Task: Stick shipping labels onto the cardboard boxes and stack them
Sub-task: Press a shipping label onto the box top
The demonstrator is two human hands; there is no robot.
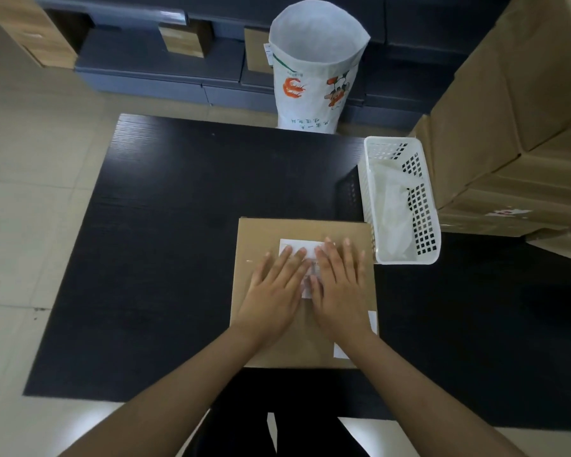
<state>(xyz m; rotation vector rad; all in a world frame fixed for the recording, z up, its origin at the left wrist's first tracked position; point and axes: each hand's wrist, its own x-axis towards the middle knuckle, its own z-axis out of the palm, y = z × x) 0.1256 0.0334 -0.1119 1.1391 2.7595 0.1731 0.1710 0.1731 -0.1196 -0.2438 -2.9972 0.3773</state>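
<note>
A flat brown cardboard box [267, 235] lies on the black table [165, 245], near its front edge. A white shipping label [297, 247] sits on the box top, mostly covered by my hands. My left hand [274, 291] and my right hand [340, 288] lie palm down side by side on the label, fingers spread and flat, holding nothing. A smaller white sticker [340, 349] shows at the box's right front corner, beside my right wrist.
A white perforated plastic basket [424, 225] with thin white sheets inside touches the box's far right corner. A tall open white woven sack [314, 70] stands behind the table. Stacked brown cartons [521, 127] rise at the right. Dark blue boxes [152, 67] line the back.
</note>
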